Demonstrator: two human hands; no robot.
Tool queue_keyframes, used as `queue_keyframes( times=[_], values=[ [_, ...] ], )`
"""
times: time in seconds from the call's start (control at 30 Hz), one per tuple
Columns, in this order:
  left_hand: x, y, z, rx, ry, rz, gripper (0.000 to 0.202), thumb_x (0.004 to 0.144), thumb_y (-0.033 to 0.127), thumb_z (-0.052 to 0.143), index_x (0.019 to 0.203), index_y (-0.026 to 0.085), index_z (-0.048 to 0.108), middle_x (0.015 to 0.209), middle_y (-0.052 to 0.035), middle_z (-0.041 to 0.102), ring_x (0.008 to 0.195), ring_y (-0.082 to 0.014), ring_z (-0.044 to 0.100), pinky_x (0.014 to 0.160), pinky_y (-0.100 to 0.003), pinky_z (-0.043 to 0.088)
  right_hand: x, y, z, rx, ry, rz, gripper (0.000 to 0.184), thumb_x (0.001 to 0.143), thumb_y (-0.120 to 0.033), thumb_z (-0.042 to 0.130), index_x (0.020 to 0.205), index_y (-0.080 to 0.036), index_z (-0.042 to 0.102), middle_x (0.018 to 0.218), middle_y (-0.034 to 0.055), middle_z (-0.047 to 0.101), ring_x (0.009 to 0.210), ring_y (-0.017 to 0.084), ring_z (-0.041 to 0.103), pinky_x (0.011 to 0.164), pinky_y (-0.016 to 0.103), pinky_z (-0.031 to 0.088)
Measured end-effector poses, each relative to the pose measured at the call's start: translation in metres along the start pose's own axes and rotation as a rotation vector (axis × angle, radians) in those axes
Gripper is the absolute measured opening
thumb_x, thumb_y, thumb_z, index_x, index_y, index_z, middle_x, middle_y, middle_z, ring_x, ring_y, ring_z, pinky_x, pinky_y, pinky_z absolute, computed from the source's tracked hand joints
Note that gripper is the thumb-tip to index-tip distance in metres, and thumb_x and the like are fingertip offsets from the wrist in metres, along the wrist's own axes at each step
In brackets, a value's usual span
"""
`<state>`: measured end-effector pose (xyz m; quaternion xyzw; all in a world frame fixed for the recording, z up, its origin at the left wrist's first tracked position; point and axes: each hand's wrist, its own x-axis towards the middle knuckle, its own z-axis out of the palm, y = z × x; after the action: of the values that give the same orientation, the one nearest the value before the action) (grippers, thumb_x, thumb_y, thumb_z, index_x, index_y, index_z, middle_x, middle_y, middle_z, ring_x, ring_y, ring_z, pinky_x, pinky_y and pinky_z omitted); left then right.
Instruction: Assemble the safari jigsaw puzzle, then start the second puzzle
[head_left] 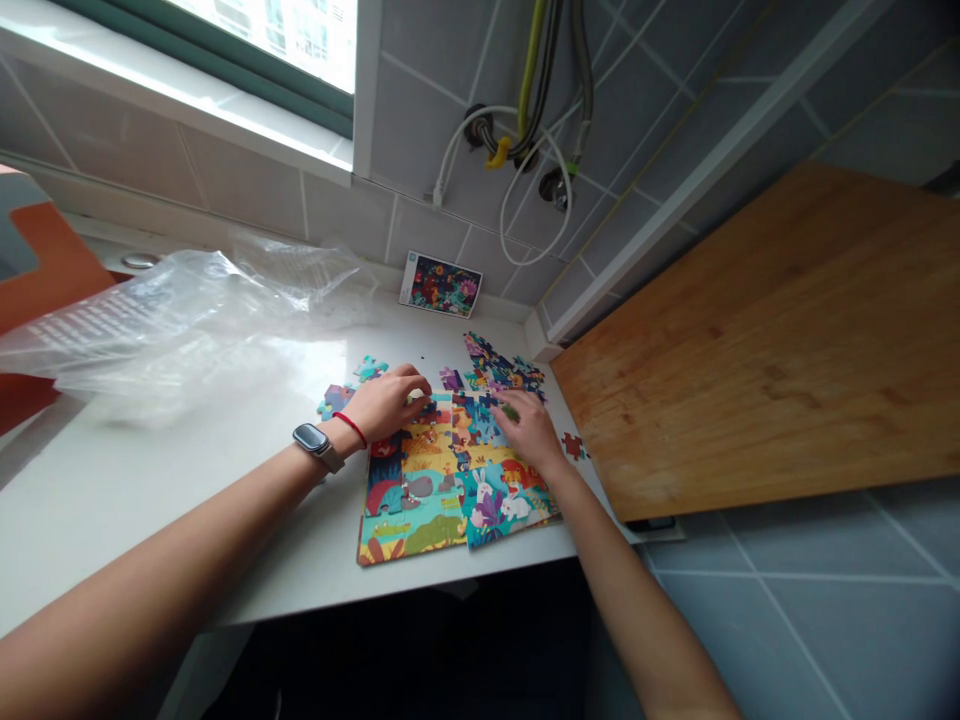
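A colourful jigsaw puzzle (442, 490), partly put together, lies on the white counter (150, 480). My left hand (386, 403), with a watch and a red string at the wrist, rests on the puzzle's upper left edge, fingers curled and pinched near a piece. My right hand (529, 425) lies on the puzzle's upper right part, fingers bent down onto the pieces. Several loose pieces (499, 365) are scattered just beyond both hands, and one red piece (574, 446) sits to the right.
A crumpled clear plastic bag (172, 310) covers the counter's left. A small picture card (439, 283) leans on the tiled wall. A wooden board (772, 340) stands at the right. Hoses and cables (525, 110) hang from the wall.
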<state>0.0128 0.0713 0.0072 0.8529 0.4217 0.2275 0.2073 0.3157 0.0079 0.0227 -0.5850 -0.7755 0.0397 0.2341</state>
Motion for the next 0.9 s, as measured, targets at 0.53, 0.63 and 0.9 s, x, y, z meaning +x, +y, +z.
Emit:
queue_keyframes(
  times=[0.53,0.63,0.9],
  values=[
    [-0.002,0.005,-0.002,0.093,-0.060,0.003,0.028,0.100,0.040,0.053,0.110,0.023,0.072,0.122,-0.0090,0.068,0.089,-0.0216,0.070,0.078,-0.032,0.052,0.008,0.037,-0.011,-0.017,0.137,0.135,0.051,0.085,-0.026,0.075,0.135,-0.019,0.071,0.135,0.0148,0.071,0.127,0.032,0.064,0.116,0.052,0.047],
    [-0.001,0.004,-0.003,0.090,-0.068,0.008,0.027,0.099,0.040,0.054,0.110,0.023,0.073,0.121,-0.0090,0.069,0.090,-0.0224,0.070,0.079,-0.033,0.053,0.005,0.012,-0.019,0.084,0.051,0.014,0.056,0.088,-0.026,0.075,0.143,-0.024,0.066,0.141,0.0113,0.068,0.132,0.029,0.062,0.118,0.049,0.046],
    [0.000,-0.001,0.000,0.071,-0.070,0.025,0.033,0.100,0.044,0.051,0.111,0.023,0.073,0.117,-0.0089,0.071,0.094,-0.0240,0.071,0.080,-0.033,0.053,-0.017,-0.052,0.001,0.214,-0.133,-0.173,0.058,0.090,-0.023,0.075,0.146,-0.030,0.062,0.142,0.0077,0.068,0.132,0.024,0.062,0.118,0.047,0.046]
  ],
)
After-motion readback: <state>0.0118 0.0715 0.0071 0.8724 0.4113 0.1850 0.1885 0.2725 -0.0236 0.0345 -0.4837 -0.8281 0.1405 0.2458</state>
